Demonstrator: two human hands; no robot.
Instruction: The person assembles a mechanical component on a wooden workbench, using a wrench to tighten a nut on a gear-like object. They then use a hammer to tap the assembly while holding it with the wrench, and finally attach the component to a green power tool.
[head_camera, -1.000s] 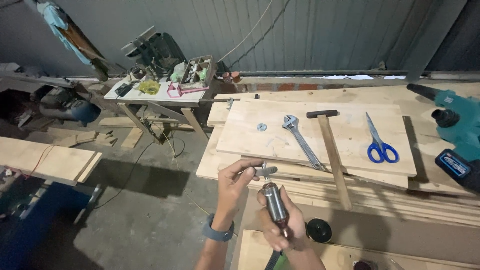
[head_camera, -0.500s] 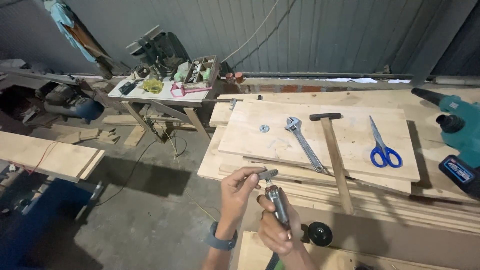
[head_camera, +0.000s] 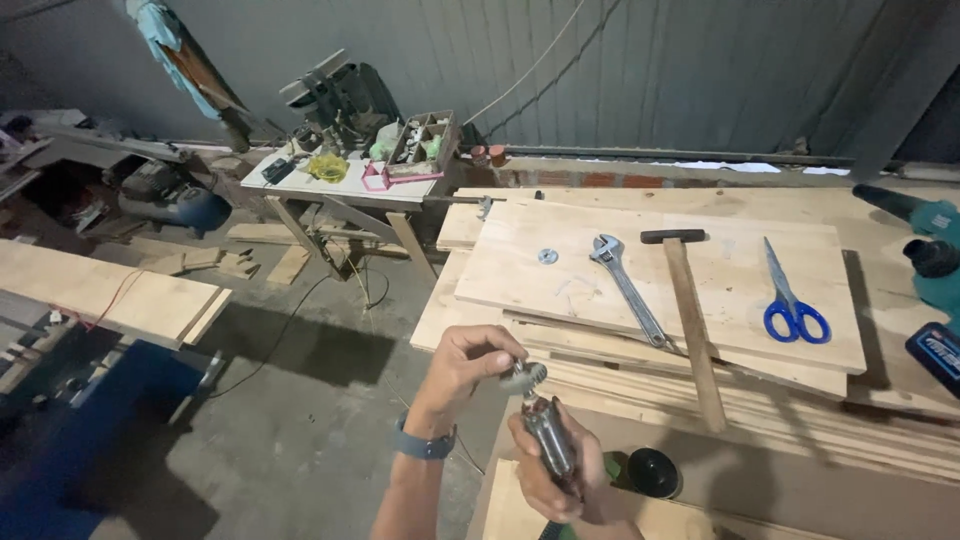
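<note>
Right hand (head_camera: 548, 470) grips metal rotor (head_camera: 545, 432); left hand (head_camera: 468, 362) pinches its gear end (head_camera: 524, 376).

Held rotor part (head_camera: 545, 430): dull grey metal, ribbed. Wrench (head_camera: 628, 288): shiny metal. Boards (head_camera: 700, 250): pale raw wood. Scissors (head_camera: 790, 300): glossy blue plastic handles.

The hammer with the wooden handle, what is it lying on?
The hammer lies on a pale wooden board, handle reaching over the stacked planks. An adjustable wrench and blue scissors share that board. The wood directly beneath the hammer is covered.
</note>
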